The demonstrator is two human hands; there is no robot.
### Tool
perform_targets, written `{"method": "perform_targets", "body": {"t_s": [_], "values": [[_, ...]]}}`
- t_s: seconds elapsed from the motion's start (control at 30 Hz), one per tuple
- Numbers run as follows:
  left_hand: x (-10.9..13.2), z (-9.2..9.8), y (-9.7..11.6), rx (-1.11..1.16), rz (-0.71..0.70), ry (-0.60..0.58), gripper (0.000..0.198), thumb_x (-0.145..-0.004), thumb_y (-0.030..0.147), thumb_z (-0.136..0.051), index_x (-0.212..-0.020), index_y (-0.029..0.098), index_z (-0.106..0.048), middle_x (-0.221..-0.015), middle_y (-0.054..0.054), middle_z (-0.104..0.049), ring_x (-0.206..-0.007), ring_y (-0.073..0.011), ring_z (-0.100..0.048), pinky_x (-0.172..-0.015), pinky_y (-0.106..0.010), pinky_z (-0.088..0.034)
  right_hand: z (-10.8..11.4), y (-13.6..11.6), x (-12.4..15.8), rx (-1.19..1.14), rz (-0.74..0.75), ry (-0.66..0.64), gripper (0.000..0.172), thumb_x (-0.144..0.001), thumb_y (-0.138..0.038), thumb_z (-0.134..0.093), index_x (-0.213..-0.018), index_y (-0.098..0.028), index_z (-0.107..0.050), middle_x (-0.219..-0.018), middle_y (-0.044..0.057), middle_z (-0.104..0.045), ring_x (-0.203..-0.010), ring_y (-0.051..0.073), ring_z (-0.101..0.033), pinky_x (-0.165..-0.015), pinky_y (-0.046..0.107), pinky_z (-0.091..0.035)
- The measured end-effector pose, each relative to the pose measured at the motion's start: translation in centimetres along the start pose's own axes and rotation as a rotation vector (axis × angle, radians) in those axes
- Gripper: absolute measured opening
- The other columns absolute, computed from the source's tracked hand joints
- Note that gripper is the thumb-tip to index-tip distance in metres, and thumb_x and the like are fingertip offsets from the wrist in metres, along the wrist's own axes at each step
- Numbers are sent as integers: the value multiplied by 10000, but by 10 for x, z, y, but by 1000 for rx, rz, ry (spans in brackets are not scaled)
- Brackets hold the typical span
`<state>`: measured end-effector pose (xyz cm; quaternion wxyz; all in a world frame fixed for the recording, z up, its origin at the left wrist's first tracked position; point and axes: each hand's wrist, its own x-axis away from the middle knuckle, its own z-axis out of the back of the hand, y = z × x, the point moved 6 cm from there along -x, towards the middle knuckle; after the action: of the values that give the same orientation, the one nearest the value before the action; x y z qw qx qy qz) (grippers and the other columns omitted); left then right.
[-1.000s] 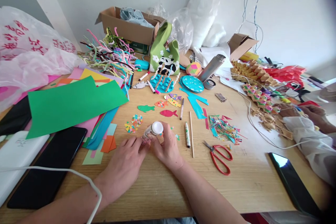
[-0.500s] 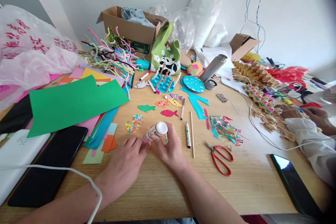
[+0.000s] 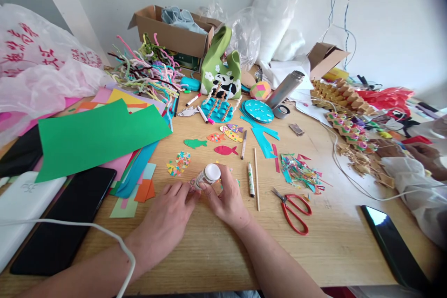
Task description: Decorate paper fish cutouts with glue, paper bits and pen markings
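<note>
My right hand (image 3: 227,200) is wrapped around a white glue stick (image 3: 210,174), which tilts with its round white end up and its lower end down by my left fingertips. My left hand (image 3: 171,209) rests on the table, its fingers on a small pinkish patterned paper piece (image 3: 192,185) that they mostly cover. Just beyond lie small piles of colored paper bits (image 3: 179,164). Farther back are several paper fish, among them a green fish (image 3: 195,143) and a red fish (image 3: 226,150).
Red-handled scissors (image 3: 295,214), a green marker (image 3: 251,179) and a wooden stick (image 3: 256,179) lie to the right, near paper scraps (image 3: 302,170). Colored paper sheets (image 3: 101,142) and phones flank my arms. Another person's hand (image 3: 424,153) is at the far right.
The glue stick and my right hand have shifted slightly to the left, toward my left fingertips. My left hand has stayed in place.
</note>
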<state>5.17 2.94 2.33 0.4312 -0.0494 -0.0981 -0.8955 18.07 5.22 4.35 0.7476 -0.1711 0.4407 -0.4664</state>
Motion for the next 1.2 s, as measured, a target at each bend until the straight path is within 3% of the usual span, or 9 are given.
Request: {"method": "perform_targets", "body": {"t_s": [0.4, 0.63, 1.2], "values": [[1, -2, 0, -19, -16, 4, 535, -888, 41, -438, -1407, 152, -503, -1180, -144, -610, -1090, -302, -556, -924, -486, -497, 9, 4, -2, 10, -42, 66, 208, -906, -218, -587, -1091, -217, -492, -875, 45, -612, -737, 196, -587, -665, 314, -474], [1, -2, -1, -33, -14, -1, 510, -893, 50, -438, -1383, 156, -531, -1185, -135, -612, -1095, -295, -556, -940, -483, -497, 6, 6, -1, 48, -53, 17, 186, -901, -229, -581, -1067, -208, -500, -866, 44, -602, -724, 191, -577, -646, 301, -463], [1, 0, 1, -42, -16, 22, 502, -886, 35, -432, -1359, 153, -551, -1123, -129, -623, -1046, -295, -569, -896, -478, -513, 5, 5, 0, 62, -29, 50, 208, -907, -232, -572, -1094, -213, -484, -840, 35, -598, -702, 187, -574, -632, 304, -466]]}}
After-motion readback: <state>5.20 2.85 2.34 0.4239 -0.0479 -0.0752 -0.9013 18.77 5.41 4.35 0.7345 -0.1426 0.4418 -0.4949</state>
